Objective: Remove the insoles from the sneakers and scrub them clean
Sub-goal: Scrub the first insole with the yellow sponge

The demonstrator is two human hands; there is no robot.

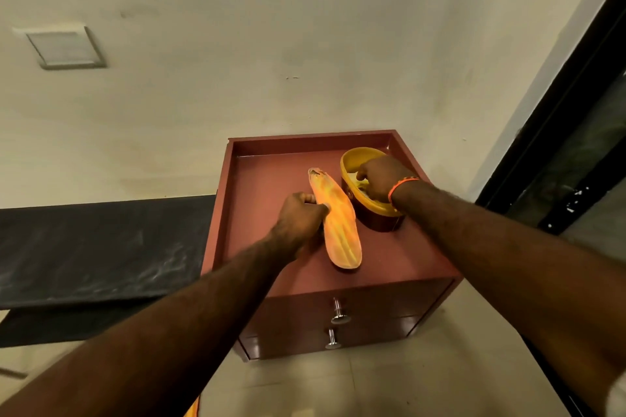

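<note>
Insole (338,223) out of sneaker, flat on worktop (271,179), left hand (299,217) gripping its edge. Right hand (381,181) dipped in tub (359,186) just beyond, grasp unclear. No sneakers visible. Scrubbing seemingly mid-way; second insole unseen.

left hand (298,218): arm outstretched, fingers curled, gripping | right hand (382,181): arm outstretched, fingers dipped downward, grasp hidden

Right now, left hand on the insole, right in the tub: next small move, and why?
Probably lift the right hand out of the yellow tub onto the orange insole. The left hand already grips the insole's edge on the cabinet, ready for scrubbing.
</note>
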